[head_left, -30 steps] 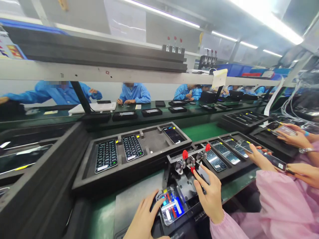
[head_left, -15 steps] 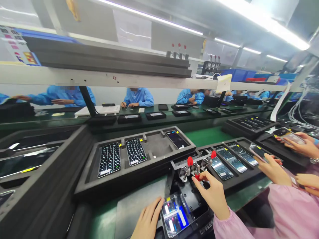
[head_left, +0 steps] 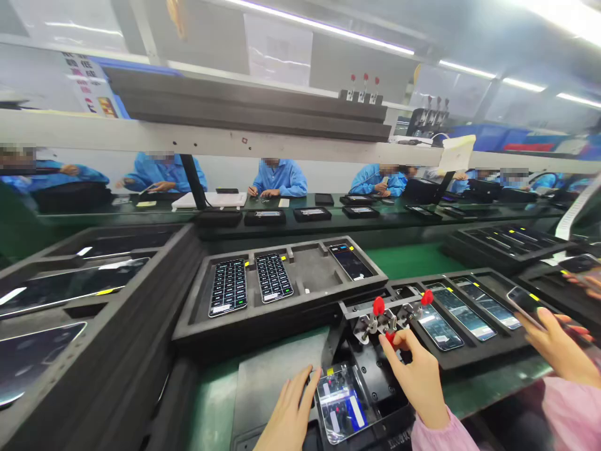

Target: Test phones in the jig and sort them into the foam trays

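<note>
My right hand (head_left: 419, 374) pinches the red-tipped handle of a toggle clamp (head_left: 389, 338), the middle one on a black metal fixture (head_left: 375, 376). Two other clamps with red handles (head_left: 379, 305) flank it. Low in the fixture lies a smartphone (head_left: 340, 407) with a lit screen and a yellow tab at its top. My left hand (head_left: 293, 407) rests along the phone's left side, its fingers stretched out near the fixture's edge.
Behind the fixture is a dark foam tray (head_left: 300, 300) holding several phones. Another phone tray (head_left: 474, 319) lies to the right, beside a co-worker's hand (head_left: 558, 344) holding a phone. Stacked foam trays (head_left: 117, 351) stand at left. People in blue work across the line.
The view has swung left, so everything sits further right in it. My hands keep their places at the fixture and the clamp handle.
</note>
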A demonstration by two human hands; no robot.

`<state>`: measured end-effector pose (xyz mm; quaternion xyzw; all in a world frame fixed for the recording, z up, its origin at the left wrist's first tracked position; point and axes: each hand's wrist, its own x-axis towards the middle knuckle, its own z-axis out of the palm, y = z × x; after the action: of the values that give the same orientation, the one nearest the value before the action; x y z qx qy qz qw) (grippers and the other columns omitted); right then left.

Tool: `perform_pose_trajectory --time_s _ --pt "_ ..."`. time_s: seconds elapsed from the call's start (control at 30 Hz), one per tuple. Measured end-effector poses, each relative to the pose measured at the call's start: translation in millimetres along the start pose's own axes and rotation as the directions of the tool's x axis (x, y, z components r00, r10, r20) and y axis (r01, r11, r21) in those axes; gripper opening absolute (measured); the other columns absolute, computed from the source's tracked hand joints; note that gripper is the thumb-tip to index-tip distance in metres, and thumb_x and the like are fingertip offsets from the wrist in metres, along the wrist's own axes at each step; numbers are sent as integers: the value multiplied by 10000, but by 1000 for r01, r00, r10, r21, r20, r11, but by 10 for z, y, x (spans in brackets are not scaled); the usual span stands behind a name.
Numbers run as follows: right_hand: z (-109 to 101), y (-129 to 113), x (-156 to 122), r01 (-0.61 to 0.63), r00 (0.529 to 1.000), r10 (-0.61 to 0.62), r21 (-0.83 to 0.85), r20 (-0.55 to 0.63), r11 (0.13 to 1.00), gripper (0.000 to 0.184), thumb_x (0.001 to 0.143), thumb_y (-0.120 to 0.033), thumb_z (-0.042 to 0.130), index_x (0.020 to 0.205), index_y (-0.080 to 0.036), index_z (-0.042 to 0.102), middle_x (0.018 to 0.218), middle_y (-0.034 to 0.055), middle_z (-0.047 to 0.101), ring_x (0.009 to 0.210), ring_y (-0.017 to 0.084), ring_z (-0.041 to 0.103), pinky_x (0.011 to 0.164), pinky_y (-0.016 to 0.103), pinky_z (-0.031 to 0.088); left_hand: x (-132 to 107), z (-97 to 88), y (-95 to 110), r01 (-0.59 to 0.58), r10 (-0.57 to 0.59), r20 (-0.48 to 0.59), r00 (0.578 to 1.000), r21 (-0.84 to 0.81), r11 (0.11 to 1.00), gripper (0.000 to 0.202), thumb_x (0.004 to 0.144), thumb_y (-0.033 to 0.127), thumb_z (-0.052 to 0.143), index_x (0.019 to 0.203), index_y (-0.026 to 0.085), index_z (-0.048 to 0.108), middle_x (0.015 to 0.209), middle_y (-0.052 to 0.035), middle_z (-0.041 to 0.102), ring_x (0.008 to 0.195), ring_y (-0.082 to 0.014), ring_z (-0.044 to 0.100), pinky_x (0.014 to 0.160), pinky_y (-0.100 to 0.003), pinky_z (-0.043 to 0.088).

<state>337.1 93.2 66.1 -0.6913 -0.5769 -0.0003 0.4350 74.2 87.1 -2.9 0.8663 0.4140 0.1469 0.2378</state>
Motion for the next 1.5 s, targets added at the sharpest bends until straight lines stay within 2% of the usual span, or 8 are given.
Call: perform_pose_trajectory --time_s 0.17,0.3,0.47,0.77,0.9,1.1,1.33,1.5 --pt "16 30 -7 -2 1000 2 -6 -3 1000 308 791 -477 549 684 -218 421 614 -53 523 562 100 520 607 208 398 18 -55 2 45 -44 77 996 -10 999 911 711 227 593 1424 250 27 1443 -100 298 1314 -304 266 1069 -502 217" --pt "18 40 -11 -9 1000 9 -10 8 1000 309 800 -483 532 686 -219 419 612 -49 518 566 106 524 610 215 400 24 -17 -24 46 -46 76 996 -5 999 910 669 196 564 1431 199 68 1446 -110 288 1318 -285 261 1078 -474 213" --pt "25 53 -9 -10 1000 10 0 -1 1000 321 790 -494 543 680 -218 419 602 -49 520 557 107 527 599 214 402 26 34 -30 65 -66 56 996 20 998 927 634 219 572 1430 174 99 1448 -117 283 1311 -291 271 1073 -486 209" --pt "26 29 -1 -17 1000 17 17 21 1000 300 805 -476 532 694 -219 423 632 -46 522 576 107 528 610 218 398 -11 50 -63 -5 4 11 1000 67 998 1047 586 221 614 1430 221 -4 1460 -94 272 1303 -323 293 1062 -492 247" --pt "17 31 3 -44 998 42 39 44 998 292 803 -470 536 703 -220 423 653 -44 532 607 112 535 634 223 398 -19 60 -54 -8 8 -8 1000 75 997 1063 611 306 659 1433 211 -9 1445 -127 297 1295 -333 306 1052 -507 260" --pt "-17 83 8 -104 984 80 142 162 984 256 820 -451 516 731 -222 447 702 -38 556 666 119 542 688 231 400 -12 145 -42 -18 25 -99 995 72 997 1155 593 551 672 1429 229 -58 1458 -151 242 1285 -345 319 1021 -548 291" --pt "-22 98 -1 -117 981 90 155 171 981 247 821 -448 521 760 -222 445 718 -36 556 677 118 544 692 233 400 -3 156 -47 -31 39 -120 992 72 997 1139 585 652 634 1433 228 1 1423 -161 297 1257 -346 361 1016 -545 302" --pt "-32 81 8 -83 987 61 146 146 986 234 826 -431 514 756 -217 452 721 -25 570 678 121 554 682 232 419 -2 134 -8 1 7 -125 992 59 998 1100 586 632 647 1431 228 70 1413 -169 306 1235 -369 377 1012 -539 304"
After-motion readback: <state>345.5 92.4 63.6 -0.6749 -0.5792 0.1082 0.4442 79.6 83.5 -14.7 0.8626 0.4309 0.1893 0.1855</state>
